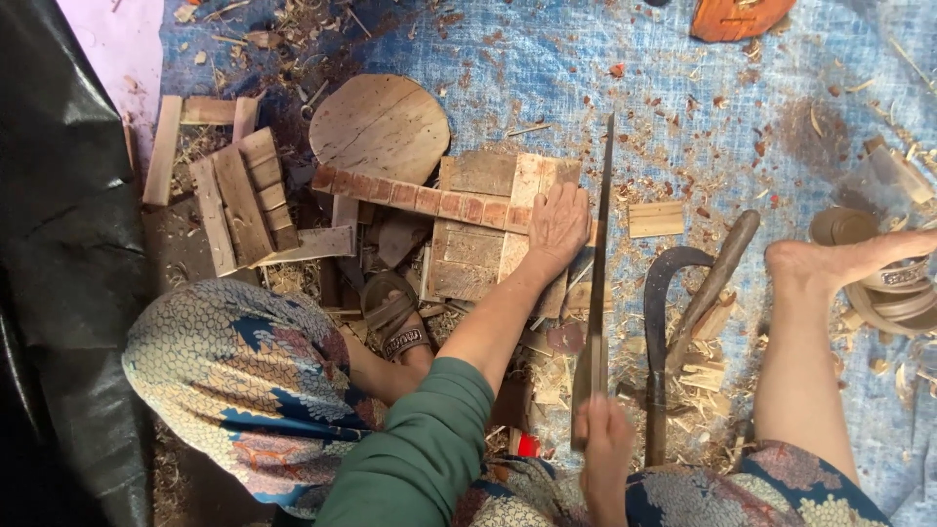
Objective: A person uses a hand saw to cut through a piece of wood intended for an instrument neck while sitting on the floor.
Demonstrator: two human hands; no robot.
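On a blue woven tarp [683,88] spread over the floor, littered with wood chips and shavings; black plastic sheeting [68,244] along the left edge. Seen from above, seated, patterned cloth over the knees, one sandalled foot [395,317] tucked near the middle, one bare foot [839,259] stretched out to the right.

Left hand [558,226] laid flat, fingers together, pressing down on the right end of a notched reddish wooden strip [420,198]. Strip lying across pale flat boards [488,229], long axis running left to right, slightly tilted, left end farther away. Right hand [605,449] closed around the handle of a long thin blade [597,263], near the bottom edge. Blade's long axis running near to far, tip pointing away, edge standing just right of the left hand and seeming to meet the strip's right end; actual contact hard to tell.

Beyond the strip, a round wooden disc [381,127]. To the far left, a stack of short wooden slats [239,200]. Right of the blade, a curved sickle-like tool [659,322] with a wooden-handled tool [717,278] leaning across it, and a small pale wood block [656,219] farther off.
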